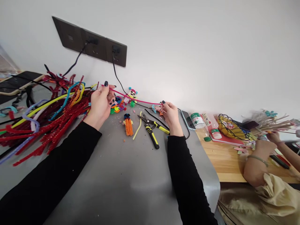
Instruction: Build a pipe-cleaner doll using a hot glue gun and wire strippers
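A thin pink pipe cleaner (pixel 138 100) stretches between my two hands above the grey table (pixel 131 181). One end is pinched in my left hand (pixel 101 101), beside a pile of red, yellow, blue and purple pipe cleaners (pixel 63 115). My right hand (pixel 170 116) grips the other end with its fingertips. Below the strand lie black-and-yellow pliers (pixel 152 128), a short pale yellow pipe cleaner (pixel 137 126) and an orange figure with a dark blue top (pixel 128 125). Several small colourful figures (pixel 130 96) stand or lie near the wall.
A phone (pixel 188 120) lies right of my right hand. Bottles (pixel 198 121) and a yellow basket (pixel 231 126) are on the wooden table (pixel 225 162), where another person's hands work. Black cords run from the wall socket panel (pixel 91 42). A tablet (pixel 20 82) lies far left.
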Tool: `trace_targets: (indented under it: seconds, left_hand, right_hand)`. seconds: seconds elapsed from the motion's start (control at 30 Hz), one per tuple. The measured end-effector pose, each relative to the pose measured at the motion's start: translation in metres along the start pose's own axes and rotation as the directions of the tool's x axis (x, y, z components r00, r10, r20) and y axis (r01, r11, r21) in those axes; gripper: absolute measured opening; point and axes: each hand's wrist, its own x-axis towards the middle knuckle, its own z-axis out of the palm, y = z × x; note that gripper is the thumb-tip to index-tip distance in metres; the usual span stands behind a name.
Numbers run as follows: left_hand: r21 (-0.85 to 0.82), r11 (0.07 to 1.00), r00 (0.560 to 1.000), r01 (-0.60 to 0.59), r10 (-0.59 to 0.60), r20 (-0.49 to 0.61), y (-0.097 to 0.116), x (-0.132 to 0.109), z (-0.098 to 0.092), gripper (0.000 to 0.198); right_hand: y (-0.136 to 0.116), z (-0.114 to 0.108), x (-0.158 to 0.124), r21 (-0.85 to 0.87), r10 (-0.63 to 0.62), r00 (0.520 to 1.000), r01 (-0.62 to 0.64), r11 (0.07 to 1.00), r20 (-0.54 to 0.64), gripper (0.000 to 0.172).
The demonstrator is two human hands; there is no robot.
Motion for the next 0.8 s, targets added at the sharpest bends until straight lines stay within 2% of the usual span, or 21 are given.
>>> trace_targets:
  seconds: [0.13,0.2,0.27,0.37,0.43,0.5,0.63,0.8]
  left_hand:
    - [-0.017,0.999,0.997,0.052,-0.051,0.059,-0.004,0.0,-0.001,0.027]
    - [-0.022,0.996,0.991,0.081,-0.078,0.107,-0.008,-0.002,0.001,0.023]
    - [0.001,0.995,0.977,0.099,-0.097,0.191,-0.013,-0.007,0.004,0.019]
    - [0.1,0.984,0.914,0.148,-0.174,0.365,-0.022,-0.017,0.006,0.024]
    - [0.181,0.966,0.849,0.187,-0.251,0.465,-0.028,-0.021,0.005,0.034]
    - [0.215,0.955,0.819,0.204,-0.287,0.497,-0.032,-0.023,0.005,0.041]
    - [0.139,0.967,0.849,0.213,-0.253,0.464,-0.034,-0.021,0.005,0.042]
    - [0.013,0.963,0.877,0.267,-0.249,0.411,-0.036,-0.02,0.007,0.026]
  right_hand:
    - [-0.003,0.015,-0.005,0.278,0.018,0.999,-0.009,0.96,-0.031,0.032]
    - [0.0,0.028,-0.012,0.334,0.068,0.995,-0.09,0.938,0.078,0.034]
    - [0.005,0.042,-0.021,0.277,0.101,0.964,-0.17,0.946,0.245,0.037]
    - [0.013,0.059,-0.035,0.202,0.083,0.895,-0.188,0.961,0.438,0.044]
    - [0.016,0.065,-0.042,0.206,0.056,0.886,-0.168,0.964,0.46,0.041]
    - [0.017,0.068,-0.043,0.216,0.059,0.902,-0.165,0.962,0.427,0.035]
    - [0.016,0.067,-0.041,0.265,0.093,0.933,-0.193,0.945,0.348,0.027]
    - [0.017,0.07,-0.04,0.307,0.129,0.922,-0.25,0.918,0.366,0.023]
